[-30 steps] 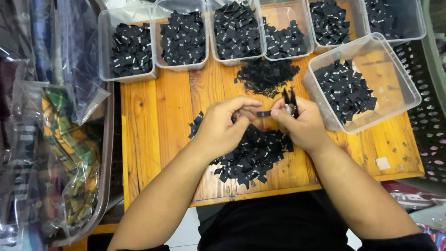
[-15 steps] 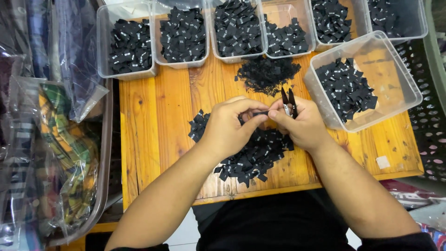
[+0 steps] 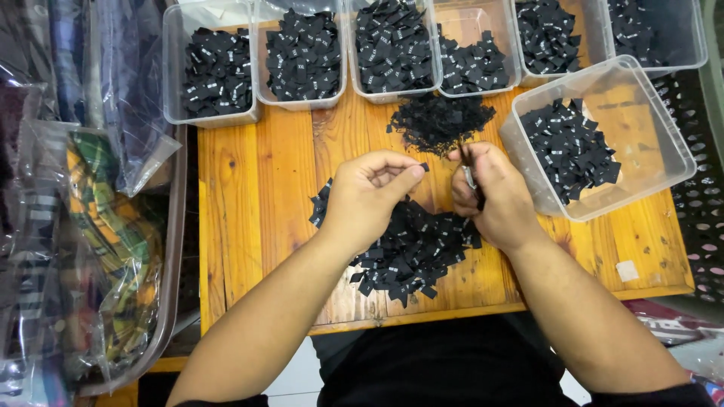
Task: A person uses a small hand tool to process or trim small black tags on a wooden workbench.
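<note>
My left hand [image 3: 369, 192] pinches a small black fabric label [image 3: 424, 166] between thumb and forefinger above the wooden table [image 3: 249, 218]. My right hand [image 3: 494, 196] grips a small pair of snips [image 3: 469, 172], blades pointing up, close to the label but apart from it. Under both hands lies a heap of black labels [image 3: 411, 252]. A darker pile of trimmings [image 3: 441, 120] sits just beyond my hands.
Several clear plastic bins of black labels line the far edge [image 3: 219, 71], and one tilted bin [image 3: 596, 143] stands at the right. Bagged checked cloth [image 3: 113, 234] fills a tub on the left. A black perforated crate [image 3: 701, 211] is at the right.
My hands have drawn apart: the left holds the small label alone, and the right hand with the snips has turned and dropped slightly.
</note>
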